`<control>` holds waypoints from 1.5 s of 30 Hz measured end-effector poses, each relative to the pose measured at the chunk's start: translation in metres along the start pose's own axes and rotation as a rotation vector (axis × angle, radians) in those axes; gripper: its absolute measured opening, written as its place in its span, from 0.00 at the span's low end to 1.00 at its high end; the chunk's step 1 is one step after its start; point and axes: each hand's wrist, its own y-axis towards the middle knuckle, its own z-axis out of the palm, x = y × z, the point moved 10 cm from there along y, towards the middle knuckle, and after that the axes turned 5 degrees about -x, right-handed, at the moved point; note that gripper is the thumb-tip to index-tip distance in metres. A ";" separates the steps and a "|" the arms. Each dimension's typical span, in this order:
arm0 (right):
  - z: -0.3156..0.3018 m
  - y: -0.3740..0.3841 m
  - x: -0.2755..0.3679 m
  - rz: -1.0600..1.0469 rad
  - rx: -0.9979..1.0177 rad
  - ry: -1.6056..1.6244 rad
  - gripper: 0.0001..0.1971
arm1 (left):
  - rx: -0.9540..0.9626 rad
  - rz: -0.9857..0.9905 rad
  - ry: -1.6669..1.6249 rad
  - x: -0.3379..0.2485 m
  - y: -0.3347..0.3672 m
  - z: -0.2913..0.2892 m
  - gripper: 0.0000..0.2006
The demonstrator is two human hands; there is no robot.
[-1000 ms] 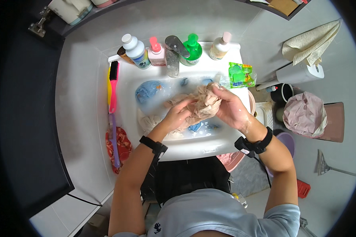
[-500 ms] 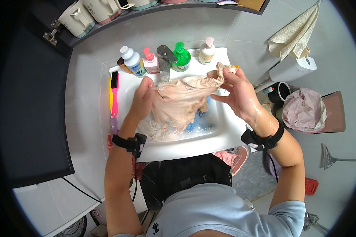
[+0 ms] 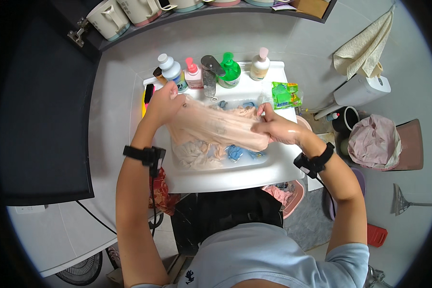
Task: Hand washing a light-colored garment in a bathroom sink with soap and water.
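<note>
Cloth [image 3: 216, 126] looks pale peach, wet, creased and stretched.

Bright and fairly even, with soft light from a source out of frame. Nearly washed out along the front rim of the sink [image 3: 216, 181], with small wet glints on the right hand [image 3: 279, 128]. Softly shaded on the wall [image 3: 114, 103], near-black on the door [image 3: 43, 125]. Crisp around the bottles [image 3: 231, 74], a little softer on the cloth [image 3: 216, 126]. Bowed along the shelf [image 3: 225, 11], fading to black toward the left and right edges.
</note>
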 end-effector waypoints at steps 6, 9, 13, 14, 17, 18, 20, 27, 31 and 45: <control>-0.044 0.074 -0.069 0.116 -0.239 0.302 0.14 | -0.196 -0.028 0.066 0.059 0.017 0.047 0.10; -0.073 0.081 -0.075 -0.062 -0.443 0.404 0.13 | -0.247 -0.269 0.191 0.084 -0.018 0.073 0.08; -0.093 0.069 -0.103 -0.060 -0.613 -0.038 0.13 | 0.434 -0.545 -0.371 0.136 -0.107 0.175 0.11; -0.085 0.068 -0.109 -0.058 -0.605 -0.036 0.13 | 0.431 -0.552 -0.368 0.144 -0.115 0.180 0.11; -0.063 0.062 -0.143 0.185 -0.582 -0.229 0.11 | 0.501 -0.833 -0.667 0.153 -0.138 0.217 0.13; -0.055 0.062 -0.142 0.161 -0.557 -0.339 0.12 | 0.410 -0.901 -0.670 0.154 -0.135 0.223 0.12; -0.051 0.066 -0.146 0.141 -0.541 -0.448 0.14 | 0.327 -0.962 -0.674 0.147 -0.132 0.238 0.12; -0.051 0.053 -0.093 -0.213 -0.464 0.090 0.10 | -0.035 -0.820 -0.926 0.193 -0.111 0.221 0.10; -0.056 0.022 -0.037 -0.184 -0.407 0.181 0.11 | -0.197 -0.814 -1.029 0.135 -0.088 0.153 0.07; -0.093 0.023 -0.141 0.166 -0.479 0.537 0.11 | 0.033 -0.897 -0.570 0.181 -0.111 0.155 0.13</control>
